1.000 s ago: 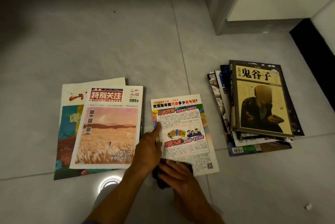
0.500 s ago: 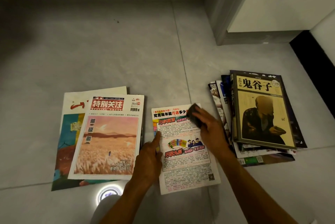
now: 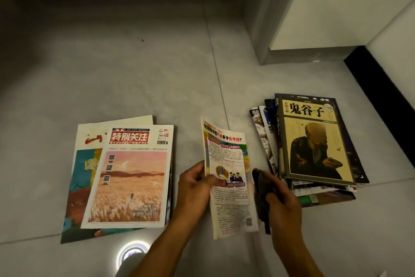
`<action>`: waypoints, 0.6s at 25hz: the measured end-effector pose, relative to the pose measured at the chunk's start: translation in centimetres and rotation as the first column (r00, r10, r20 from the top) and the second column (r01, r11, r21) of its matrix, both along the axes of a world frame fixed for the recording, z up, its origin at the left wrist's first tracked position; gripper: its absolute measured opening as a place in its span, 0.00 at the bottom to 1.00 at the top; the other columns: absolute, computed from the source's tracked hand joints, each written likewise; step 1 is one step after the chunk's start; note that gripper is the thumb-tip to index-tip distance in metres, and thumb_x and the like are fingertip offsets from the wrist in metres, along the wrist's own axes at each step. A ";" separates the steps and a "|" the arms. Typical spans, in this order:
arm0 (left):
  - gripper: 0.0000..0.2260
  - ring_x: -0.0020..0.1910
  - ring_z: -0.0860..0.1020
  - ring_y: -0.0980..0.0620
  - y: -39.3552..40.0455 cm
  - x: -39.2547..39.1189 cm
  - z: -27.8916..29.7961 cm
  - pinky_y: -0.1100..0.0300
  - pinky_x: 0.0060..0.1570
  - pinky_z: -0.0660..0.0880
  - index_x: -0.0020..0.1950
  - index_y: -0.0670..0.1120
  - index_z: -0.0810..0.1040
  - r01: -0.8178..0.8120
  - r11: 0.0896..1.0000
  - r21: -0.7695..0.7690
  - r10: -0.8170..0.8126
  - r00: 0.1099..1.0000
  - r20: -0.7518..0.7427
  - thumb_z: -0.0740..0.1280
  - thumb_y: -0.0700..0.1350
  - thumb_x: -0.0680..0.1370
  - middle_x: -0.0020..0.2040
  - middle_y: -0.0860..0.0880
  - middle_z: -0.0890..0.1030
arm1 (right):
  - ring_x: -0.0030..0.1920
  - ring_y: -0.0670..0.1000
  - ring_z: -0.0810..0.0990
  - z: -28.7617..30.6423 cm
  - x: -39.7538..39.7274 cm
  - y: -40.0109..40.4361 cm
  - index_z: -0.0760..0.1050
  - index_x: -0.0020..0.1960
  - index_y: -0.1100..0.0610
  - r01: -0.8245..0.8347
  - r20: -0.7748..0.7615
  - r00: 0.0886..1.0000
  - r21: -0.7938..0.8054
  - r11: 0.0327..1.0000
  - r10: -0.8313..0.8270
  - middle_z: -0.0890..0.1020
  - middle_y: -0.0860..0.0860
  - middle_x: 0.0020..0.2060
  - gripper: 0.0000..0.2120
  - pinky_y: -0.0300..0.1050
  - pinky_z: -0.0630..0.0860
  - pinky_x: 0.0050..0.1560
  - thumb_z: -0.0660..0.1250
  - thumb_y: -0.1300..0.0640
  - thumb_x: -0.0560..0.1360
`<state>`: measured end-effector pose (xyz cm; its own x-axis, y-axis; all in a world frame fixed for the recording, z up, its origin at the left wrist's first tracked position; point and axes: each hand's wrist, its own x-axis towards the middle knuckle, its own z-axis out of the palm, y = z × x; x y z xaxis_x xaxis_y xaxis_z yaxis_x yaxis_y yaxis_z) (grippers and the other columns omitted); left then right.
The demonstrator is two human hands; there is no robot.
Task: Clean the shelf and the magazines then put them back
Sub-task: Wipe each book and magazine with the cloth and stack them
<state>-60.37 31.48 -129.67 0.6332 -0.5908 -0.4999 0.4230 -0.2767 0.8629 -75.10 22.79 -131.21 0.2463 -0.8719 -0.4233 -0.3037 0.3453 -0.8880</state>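
The floor here is pale grey tile (image 3: 139, 70), dimly lit, with a white cabinet base (image 3: 336, 7) rising at the far right. Everything is best placed from the thin, glossy magazine with a white back cover full of coloured print (image 3: 226, 178), which sits in the middle. The left hand (image 3: 195, 189) pinches its left edge, thumb on the printed face, and tips that edge up off the tile, probably to turn it or carry it away now that this face is wiped. Just right of it, the right hand (image 3: 280, 200) is curled round a dark bunched cloth (image 3: 260, 196), held clear of the page. Left of the tilted magazine lie two flat ones, the top with a red masthead and a pink wheat-field cover (image 3: 128, 178); I take these for the finished pile. To its right a fanned stack topped by a tan book with bold black characters (image 3: 312, 140) seems to await wiping. No shelf can be seen.
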 end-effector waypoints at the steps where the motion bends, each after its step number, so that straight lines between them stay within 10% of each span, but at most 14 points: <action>1: 0.16 0.45 0.84 0.54 -0.2 0.0 0.9 0.63 0.39 0.79 0.54 0.54 0.82 -0.032 0.998 -0.056 0.036 0.997 0.070 0.67 0.34 0.76 0.48 0.55 0.85 | 0.47 0.48 0.83 1.4 1.8 -0.3 0.78 0.58 0.46 0.019 0.109 0.994 0.075 0.997 -0.027 0.80 0.40 0.49 0.20 0.44 0.81 0.42 0.58 0.68 0.79; 7: 0.12 0.43 0.79 0.61 -0.1 -0.3 2.9 0.69 0.43 0.77 0.58 0.47 0.81 0.186 0.982 -0.019 -0.121 0.708 0.696 0.70 0.43 0.75 0.44 0.60 0.79 | 0.61 0.47 0.78 6.5 10.3 0.7 0.72 0.65 0.42 -0.254 0.337 0.907 -0.041 0.966 0.252 0.79 0.43 0.60 0.20 0.46 0.79 0.56 0.69 0.54 0.75; 11: 0.21 0.53 0.78 0.59 2.0 3.5 4.6 0.69 0.45 0.77 0.60 0.56 0.78 0.179 0.977 -0.114 -0.127 0.924 0.360 0.73 0.60 0.69 0.54 0.60 0.79 | 0.55 0.54 0.82 7.6 8.7 -1.3 0.77 0.54 0.41 -0.213 0.376 0.913 0.103 0.971 0.161 0.82 0.48 0.56 0.18 0.58 0.80 0.53 0.70 0.63 0.74; 15: 0.33 0.54 0.82 0.49 3.9 6.4 4.8 0.57 0.44 0.81 0.65 0.54 0.73 0.107 0.987 -0.118 -0.106 0.994 0.014 0.78 0.58 0.63 0.57 0.53 0.82 | 0.50 0.61 0.84 8.4 4.8 -2.7 0.84 0.48 0.49 -0.514 0.618 0.750 0.322 0.795 0.235 0.84 0.58 0.52 0.27 0.57 0.82 0.43 0.85 0.55 0.51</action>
